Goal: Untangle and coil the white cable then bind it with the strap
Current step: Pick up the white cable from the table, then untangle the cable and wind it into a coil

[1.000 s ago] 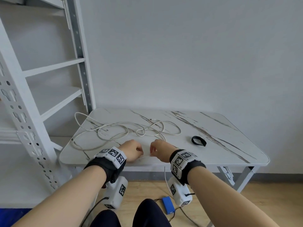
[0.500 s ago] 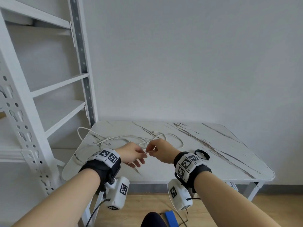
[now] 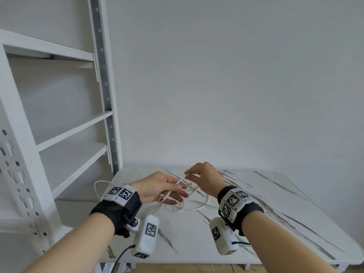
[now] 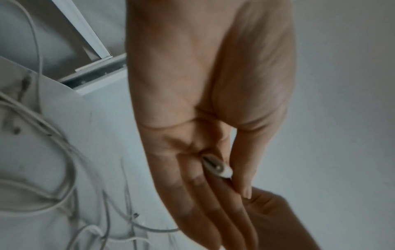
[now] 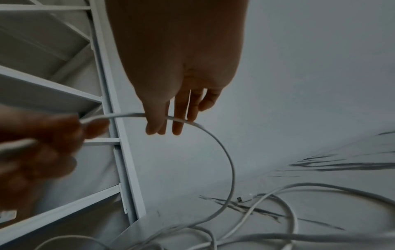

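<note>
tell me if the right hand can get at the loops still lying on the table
Probably yes: the right hand pinches the white cable just above the table, and the loose loops lie right below it, uncovered. It would have to let go first.

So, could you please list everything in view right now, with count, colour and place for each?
thin white cable: one, white, loose loops on the table, one stretch lifted between both hands
white plug end: one, white, held in the left hand's fingers
white marble-pattern table: one, white with dark veins, in front of the person
white metal shelf unit: one, white, left of the table
wrist camera units: two, white with black markers, under the wrists
left hand: holds the plug end
right hand: pinches the cable, raised above the table
</note>
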Available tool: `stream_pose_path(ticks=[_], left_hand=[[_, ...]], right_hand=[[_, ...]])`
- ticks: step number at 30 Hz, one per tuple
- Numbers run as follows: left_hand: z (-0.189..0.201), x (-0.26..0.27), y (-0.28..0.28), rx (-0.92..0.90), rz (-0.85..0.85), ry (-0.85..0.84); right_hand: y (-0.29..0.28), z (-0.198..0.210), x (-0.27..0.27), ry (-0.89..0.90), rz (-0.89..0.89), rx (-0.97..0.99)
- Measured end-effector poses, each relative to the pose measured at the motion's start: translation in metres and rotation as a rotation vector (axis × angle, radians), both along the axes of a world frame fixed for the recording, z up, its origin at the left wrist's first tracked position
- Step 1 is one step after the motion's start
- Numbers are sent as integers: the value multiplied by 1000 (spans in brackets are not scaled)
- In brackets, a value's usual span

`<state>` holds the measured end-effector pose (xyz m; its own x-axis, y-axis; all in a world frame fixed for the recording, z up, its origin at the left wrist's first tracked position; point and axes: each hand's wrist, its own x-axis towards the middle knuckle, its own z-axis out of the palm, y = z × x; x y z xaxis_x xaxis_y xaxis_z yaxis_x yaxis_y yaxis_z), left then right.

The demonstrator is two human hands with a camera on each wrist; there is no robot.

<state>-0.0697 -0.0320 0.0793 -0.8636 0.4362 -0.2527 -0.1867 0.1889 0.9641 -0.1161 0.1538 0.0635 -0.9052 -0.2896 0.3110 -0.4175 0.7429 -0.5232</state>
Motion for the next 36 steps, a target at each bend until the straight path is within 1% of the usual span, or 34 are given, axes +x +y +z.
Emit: stream_pose_path(ticks=[4,7,11,15,18,21,24,26,30,32,34,36], left_hand=[[20,1,6,167,-40,-4],[31,3,10,232,-76,-17],[38,5,14,322,-92,-34],[43,4,19,525,-9,11],[50,0,20,687,78,53],[55,-5,18,775,165,85],[57,-6,16,784,206,91],[57,-4,16,749,189,78],[57,3,18,652,118,63],[58,5,18,635,86,64],[58,6,17,642,66,62],[57,4,15,661,67,68]], right_hand=[[-3,3,-2,19,-21,-108],[-5,11,4,-64,40,-221],[-5,12,7,-49,61,-216],[-3,4,1,-69,-27,-251],[1,-10,-1,-150,-33,-245],[3,-21,2,-204,-25,-187],[0,-26,6,-253,4,-183],[-5,-27,4,-264,0,-210],[-17,-18,-8,-99,-124,-339],[-22,-14,-15,-12,-139,-325],[-27,-12,-20,-24,-113,-255],[-31,-14,-22,-81,-75,-225]])
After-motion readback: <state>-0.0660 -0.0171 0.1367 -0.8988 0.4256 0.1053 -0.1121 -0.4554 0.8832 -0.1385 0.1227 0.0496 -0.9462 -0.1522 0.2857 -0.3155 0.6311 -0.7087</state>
